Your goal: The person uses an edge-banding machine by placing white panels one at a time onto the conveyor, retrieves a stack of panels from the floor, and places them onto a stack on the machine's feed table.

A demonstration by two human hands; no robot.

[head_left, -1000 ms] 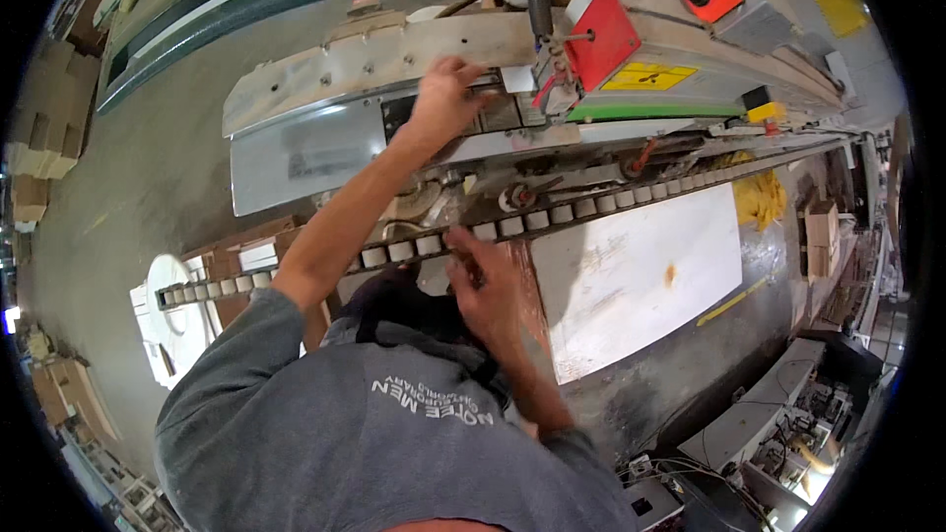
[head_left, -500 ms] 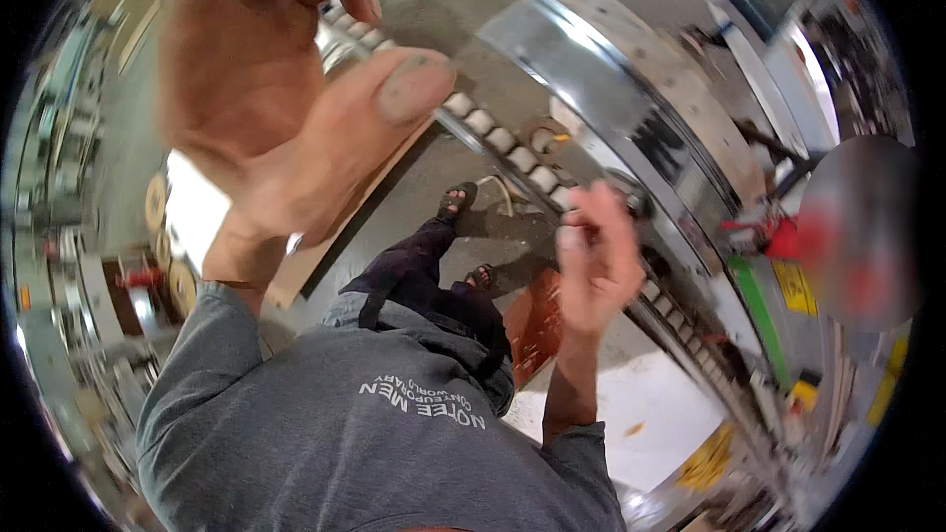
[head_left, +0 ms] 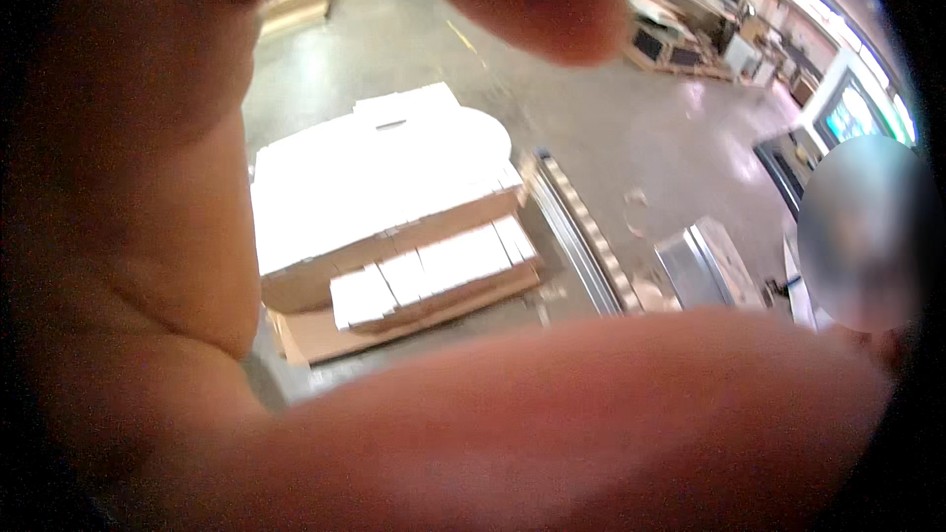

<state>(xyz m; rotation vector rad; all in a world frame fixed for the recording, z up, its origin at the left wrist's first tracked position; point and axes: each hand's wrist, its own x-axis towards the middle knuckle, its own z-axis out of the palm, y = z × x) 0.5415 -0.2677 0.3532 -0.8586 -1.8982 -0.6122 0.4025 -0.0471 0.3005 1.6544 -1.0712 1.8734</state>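
Note:
My left hand (head_left: 168, 335) is held right up against the view and fills its left side and lower part. The thumb stretches across the bottom, while a blurred finger points in from the top. A wide gap lies between them, with nothing held in it. The rest of the fingers are dark, cropped or out of focus. My right hand cannot be made out. Through the gap, beyond the hand, shows a large stack of white sheets (head_left: 374, 187) with brown edges. A smaller white-topped stack (head_left: 434, 271) sits in front of it on brown cardboard (head_left: 315, 335).
A roller conveyor rail (head_left: 581, 227) runs beside the stacks. Right of it stands a machine with a shiny metal edge (head_left: 705, 261). A lit screen (head_left: 852, 116) is at the far right. Crates and panels (head_left: 680, 44) line the back, across a grey concrete floor (head_left: 650, 138).
My left hand has come much closer and now covers much of the view. The view has swung up from my body and feet to the wider room. My right hand has dropped out of sight.

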